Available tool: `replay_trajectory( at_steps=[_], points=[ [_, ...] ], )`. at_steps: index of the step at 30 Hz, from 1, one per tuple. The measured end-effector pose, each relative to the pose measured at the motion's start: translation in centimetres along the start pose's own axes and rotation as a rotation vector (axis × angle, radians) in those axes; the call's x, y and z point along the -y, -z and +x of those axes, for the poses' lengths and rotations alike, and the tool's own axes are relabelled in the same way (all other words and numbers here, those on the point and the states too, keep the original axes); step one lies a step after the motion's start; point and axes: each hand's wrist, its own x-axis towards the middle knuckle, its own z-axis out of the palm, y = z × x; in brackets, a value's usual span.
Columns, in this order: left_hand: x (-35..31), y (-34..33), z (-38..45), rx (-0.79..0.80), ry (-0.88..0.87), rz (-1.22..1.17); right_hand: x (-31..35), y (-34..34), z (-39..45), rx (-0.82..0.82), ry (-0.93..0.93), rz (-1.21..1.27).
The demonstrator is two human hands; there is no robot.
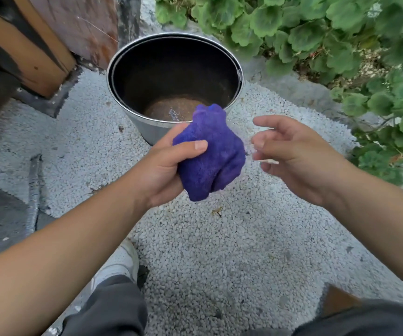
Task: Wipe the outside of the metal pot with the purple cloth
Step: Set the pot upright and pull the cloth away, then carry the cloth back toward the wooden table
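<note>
A large metal pot [122,93] stands upright on white gravel ahead of me, its dark inside empty with a rusty bottom. My left hand [164,166] grips a bunched purple cloth [212,156] in the air just in front of the pot's near rim, thumb pressed across it. My right hand [297,154] hovers beside the cloth on the right, apart from it, fingers loosely curled. A thin pale sliver shows at its fingertips; whether it is held I cannot tell.
Green leafy plants [316,32] fill the right and back behind a stone kerb. A wooden post [25,44] stands at the left. A grey rod [34,190] lies on the gravel at left. My shoe [120,263] and trouser legs are below.
</note>
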Motion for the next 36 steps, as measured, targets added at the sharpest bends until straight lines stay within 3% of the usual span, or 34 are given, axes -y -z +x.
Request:
replay_trajectory(
  at_steps=[4, 6, 11, 15, 17, 19, 22, 25, 30, 36],
  points=[
    [-0.7, -0.2, -0.2, 0.243, -0.005, 0.001, -1.1, -1.2, -1.6, 0.221, -0.12, -0.007],
    [-0.6, -0.4, -0.3, 0.29, -0.001, 0.069, -1.8, -2.0, -1.6, 0.159, -0.091, 0.065],
    [-0.5, -1.0, -0.1, 0.025, -0.091, 0.404, -2.3, -2.7, -1.5, -0.026, 0.019, 0.254],
    [-1.7, -3.3, -1.3, -0.133, -0.157, 0.711, -1.3, -2.7, -3.8, -0.315, 0.268, -0.006],
    [-2.4, -4.6, -2.4, -0.201, -0.162, 0.722, -0.1, -2.6, -5.1, -0.368, 0.338, 0.047],
    [-3.5, -6.1, -4.3, -0.175, -0.036, 0.697, 1.8, -2.5, -7.0, -0.371, 0.394, 0.075],
    [-4.5, -8.5, -7.3, 0.0, 0.155, 0.679, 4.7, -2.3, -10.0, -0.338, 0.451, -0.096],
    [-5.4, -12.6, -10.6, 0.089, 0.133, 0.579, 7.9, -2.0, -13.4, -0.284, 0.5, -0.333],
    [-9.3, -20.6, -17.3, -0.094, -0.112, 0.534, 17.4, -0.6, -20.1, -0.142, 0.524, -0.512],
    [-18.7, -30.7, -31.0, -0.124, -0.178, 0.439, 30.8, -1.7, -32.6, 0.119, 0.579, -0.621]
  ],
)
